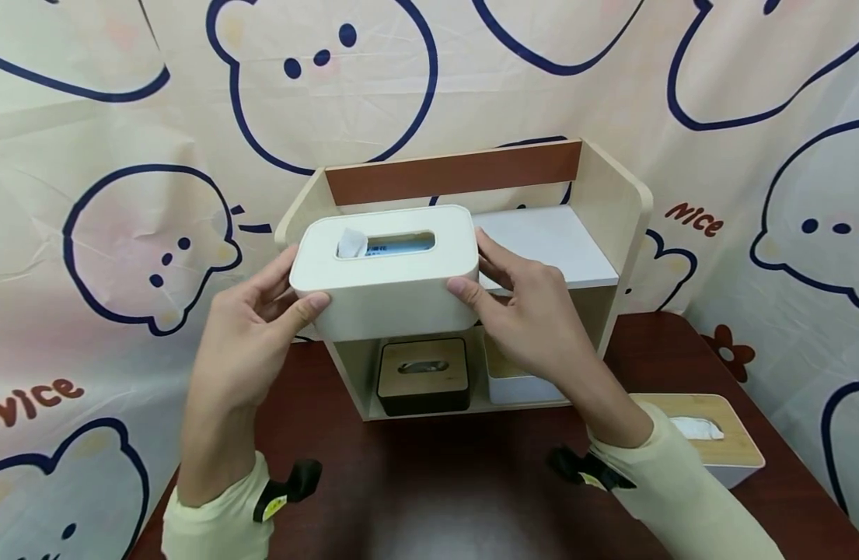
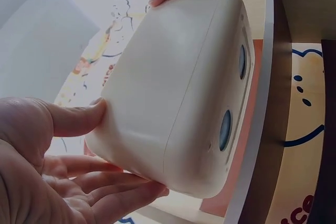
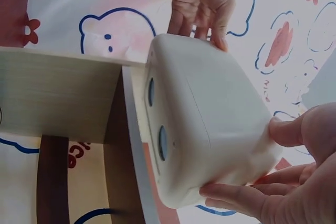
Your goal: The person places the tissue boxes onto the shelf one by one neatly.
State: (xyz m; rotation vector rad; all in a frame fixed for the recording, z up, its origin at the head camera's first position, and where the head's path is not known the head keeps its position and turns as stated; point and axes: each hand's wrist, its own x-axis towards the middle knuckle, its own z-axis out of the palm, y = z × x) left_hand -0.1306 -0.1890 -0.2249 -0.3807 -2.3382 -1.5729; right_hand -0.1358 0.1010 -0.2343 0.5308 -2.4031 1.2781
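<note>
A white tissue box (image 1: 394, 303) with rounded corners is held up in front of the shelf's upper board. A white tissue and blue packaging show through the slot in its top. My left hand (image 1: 243, 334) grips its left end, thumb on the front face and fingers along the side. At the opposite end my right hand (image 1: 534, 311) grips it the same way. Both wrist views show the box (image 2: 152, 82) from below, with two round openings in its underside and the fingers (image 3: 236, 196) spread along its end.
A small wooden shelf (image 1: 628, 210) stands on the dark red table (image 1: 429, 482). Its lower level holds a black tissue box with a wooden lid (image 1: 424, 377) and a white one (image 1: 520, 386), partly hidden by my right hand. Another wood-topped tissue box (image 1: 709, 435) sits at right.
</note>
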